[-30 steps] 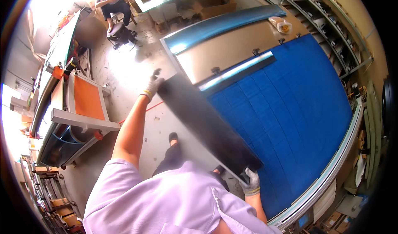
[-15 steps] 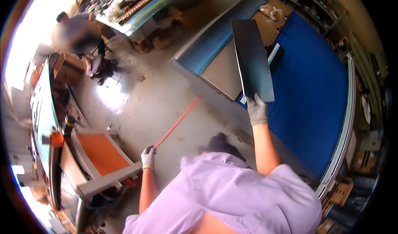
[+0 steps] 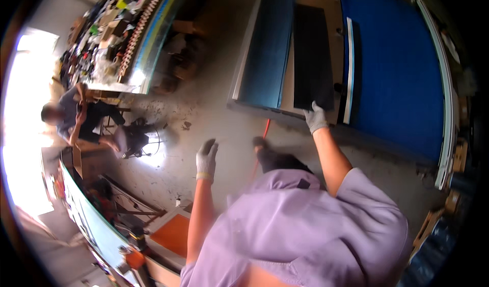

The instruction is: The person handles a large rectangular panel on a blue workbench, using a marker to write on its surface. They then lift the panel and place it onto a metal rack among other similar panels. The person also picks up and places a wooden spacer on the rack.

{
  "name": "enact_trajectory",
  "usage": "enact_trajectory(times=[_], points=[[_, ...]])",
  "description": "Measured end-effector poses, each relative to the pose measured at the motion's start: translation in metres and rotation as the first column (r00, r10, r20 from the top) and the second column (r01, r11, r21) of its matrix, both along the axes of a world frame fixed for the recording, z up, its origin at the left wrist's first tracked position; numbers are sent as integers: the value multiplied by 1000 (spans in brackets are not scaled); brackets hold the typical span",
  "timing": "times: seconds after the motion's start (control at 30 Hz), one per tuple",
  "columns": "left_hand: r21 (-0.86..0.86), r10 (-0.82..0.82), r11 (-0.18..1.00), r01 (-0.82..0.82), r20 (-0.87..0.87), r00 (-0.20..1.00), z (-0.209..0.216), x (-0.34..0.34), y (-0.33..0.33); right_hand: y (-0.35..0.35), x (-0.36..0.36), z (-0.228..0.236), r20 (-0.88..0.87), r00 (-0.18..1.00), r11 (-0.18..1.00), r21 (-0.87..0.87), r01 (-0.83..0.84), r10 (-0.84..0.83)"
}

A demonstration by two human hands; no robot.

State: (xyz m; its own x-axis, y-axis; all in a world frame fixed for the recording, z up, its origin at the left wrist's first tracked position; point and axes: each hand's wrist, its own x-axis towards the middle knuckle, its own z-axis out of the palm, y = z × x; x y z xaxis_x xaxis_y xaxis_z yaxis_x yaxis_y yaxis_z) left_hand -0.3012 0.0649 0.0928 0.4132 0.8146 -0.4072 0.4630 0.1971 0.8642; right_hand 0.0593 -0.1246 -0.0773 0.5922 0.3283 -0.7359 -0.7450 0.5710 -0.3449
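My right hand [image 3: 316, 118], in a pale knitted glove, grips the near end of a long dark sheet [image 3: 313, 58]. The sheet reaches away from me above a brown board surface [image 3: 288, 76]; whether its far end rests there I cannot tell. On its left lies a glossy blue-grey panel [image 3: 266, 48]. A narrow white-edged strip [image 3: 349, 68] is just right of the sheet. My left hand [image 3: 206, 162], also gloved, is held over the floor with fingers stretched out and nothing in it.
A wide blue surface [image 3: 392, 78] with a metal rail [image 3: 442, 83] takes up the right. A thin red line [image 3: 267, 128] runs along the floor. At far left a person [image 3: 76, 114] sits beside a cluttered table [image 3: 119, 87]. An orange-topped frame [image 3: 172, 236] stands near, lower left.
My view has turned left. My left hand has risen, its fingers now stretched out. The dark sheet has come lower and flatter over the brown board, still in my right hand.
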Motion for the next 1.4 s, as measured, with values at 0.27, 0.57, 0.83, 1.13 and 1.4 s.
enact_trajectory(times=[0.27, 0.57, 0.83, 1.13, 1.4], points=[[92, -481, 868, 489, -92, 872, -47, 139, 123, 29, -29, 35, 8, 998, 992, -110, 59, -58], [-216, -732, 674, 706, -69, 678, -101, 214, 171, 70, -57, 46, 215, 966, 932, -301, 203, -141], [-594, -739, 430, 680, 202, 643, -107, 261, 194, 89, -61, 67, 282, 933, 844, -424, 329, -222], [-102, -943, -151, 983, 314, -112, -187, 293, 248, 86, -66, 62, 379, 883, 873, -284, 396, -277], [-120, -916, -373, 920, 204, -345, -118, 349, 274, 165, -132, 107, 231, 903, 541, -737, 406, -364]])
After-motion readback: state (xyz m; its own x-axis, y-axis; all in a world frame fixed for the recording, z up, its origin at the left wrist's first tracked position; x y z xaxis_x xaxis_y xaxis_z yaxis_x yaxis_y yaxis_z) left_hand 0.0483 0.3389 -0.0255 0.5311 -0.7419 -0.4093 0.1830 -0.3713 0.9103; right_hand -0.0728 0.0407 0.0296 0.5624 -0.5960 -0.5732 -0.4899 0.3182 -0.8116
